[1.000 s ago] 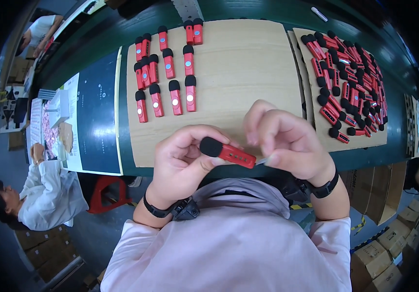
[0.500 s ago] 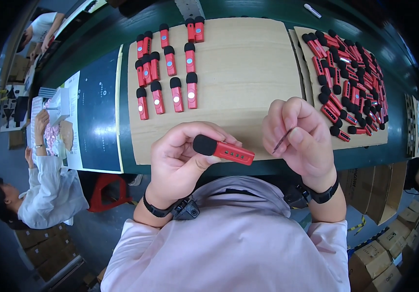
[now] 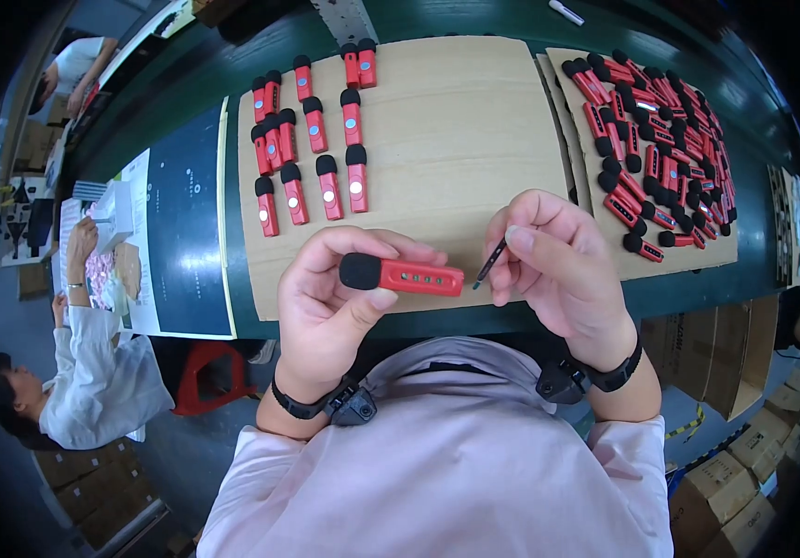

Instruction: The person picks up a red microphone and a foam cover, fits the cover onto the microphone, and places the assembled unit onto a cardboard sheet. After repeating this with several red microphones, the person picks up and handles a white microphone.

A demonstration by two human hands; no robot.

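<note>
My left hand (image 3: 312,312) is closed around a small red microphone (image 3: 423,278) with a black foam head. The microphone lies sideways, foam to the left, and a row of small slots faces up. In my right hand (image 3: 567,279) a thin black strip (image 3: 490,261) is pinched between thumb and fingers. Its lower tip hangs just right of the microphone's plain end, apart from it. Beyond my hands, several similar microphones (image 3: 329,192) lie in loose rows on a cardboard sheet (image 3: 456,139), round pale or blue spots showing on many.
A dense heap of red microphones (image 3: 670,172) covers a second cardboard sheet (image 3: 577,102) on the right. A marker pen (image 3: 566,12) lies at the green table's far edge. To the left, a person in white (image 3: 107,386) works beside a red stool (image 3: 197,379). Cartons (image 3: 712,493) stand lower right.
The black strip has turned and come down toward the microphone's plain end. My left hand has shifted slightly left, and the microphone now lies more level. The whole view has shifted a little.
</note>
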